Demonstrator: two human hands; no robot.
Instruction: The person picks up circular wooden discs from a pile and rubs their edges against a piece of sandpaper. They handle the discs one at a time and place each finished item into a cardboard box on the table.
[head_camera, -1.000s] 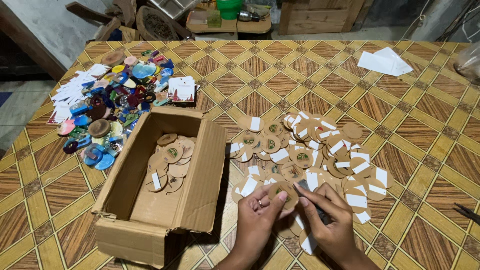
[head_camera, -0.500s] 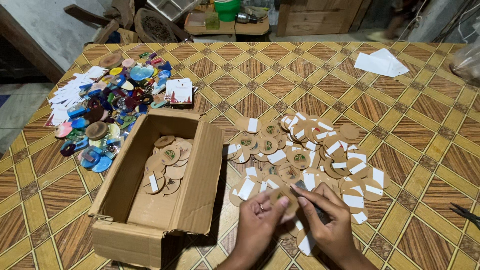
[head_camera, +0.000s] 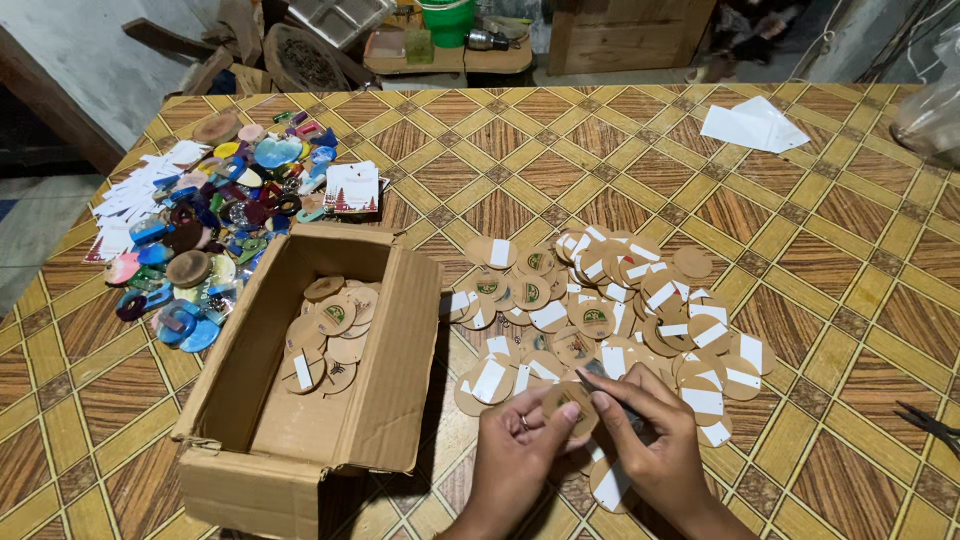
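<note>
L hand (head_camera: 520, 450) pinched a wooden disc (head_camera: 568, 405), R hand (head_camera: 650, 440) held a dark tool to it w/ disc pile (head_camera: 610, 310) and box (head_camera: 310, 380) alongside; labelling step likely, next needing steady alignment.

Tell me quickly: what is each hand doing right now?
Left hand: closed on a round wooden disc, pinched at its edge.
Right hand: closed on a thin dark tool, tip at the disc.
</note>
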